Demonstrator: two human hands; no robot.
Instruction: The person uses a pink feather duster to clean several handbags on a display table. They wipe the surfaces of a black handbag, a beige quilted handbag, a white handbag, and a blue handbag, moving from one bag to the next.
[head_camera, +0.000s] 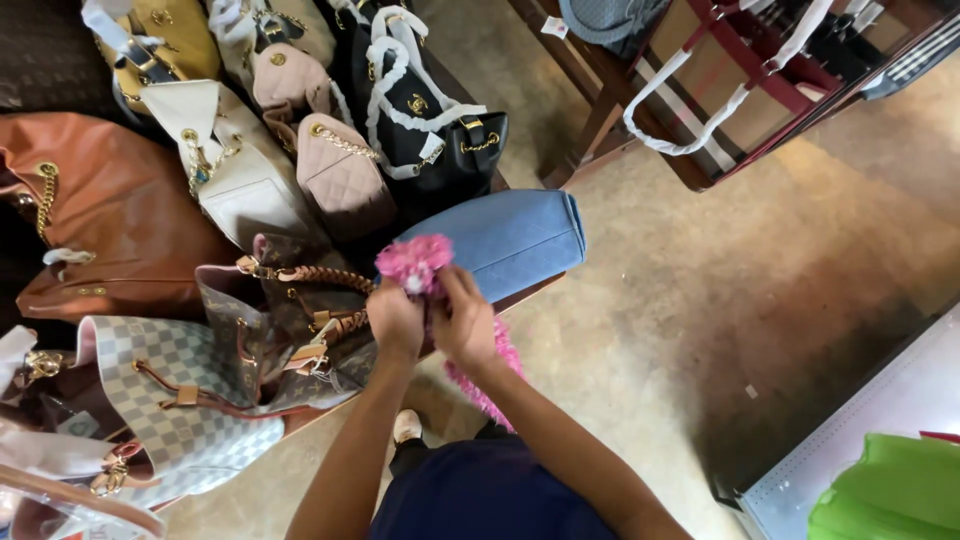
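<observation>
Concrete floor (700, 300), worn and mottled; a low counter (520, 295) at left crowded with handbags. A wooden rack (600, 120) stands beyond, and a green object (890, 490) sits at lower right.

Both hands meet at the counter's near edge. Left hand (395, 322) and right hand (465, 325) are each clenched on a pink feather duster (415, 265); its fluffy head rises just above the knuckles, and more pink fluff (490, 385) trails below the right wrist. Which hand has the handle itself: cannot tell, as the fingers hide it.

The duster head hovers between a brown patterned bag with braided handle (300, 320) and a blue felt bag (510, 240), near both; contact with either not confirmed.

Other bags: checked grey-white bag (170, 400), tan leather bag (110, 220), cream bag (240, 175), quilted pink bag (345, 175), black bag with white-wrapped handles (430, 120).

Judgement on progress: the duster is held at the front row; nothing visible separates dusted bags from undusted, so the share done cannot be read.
</observation>
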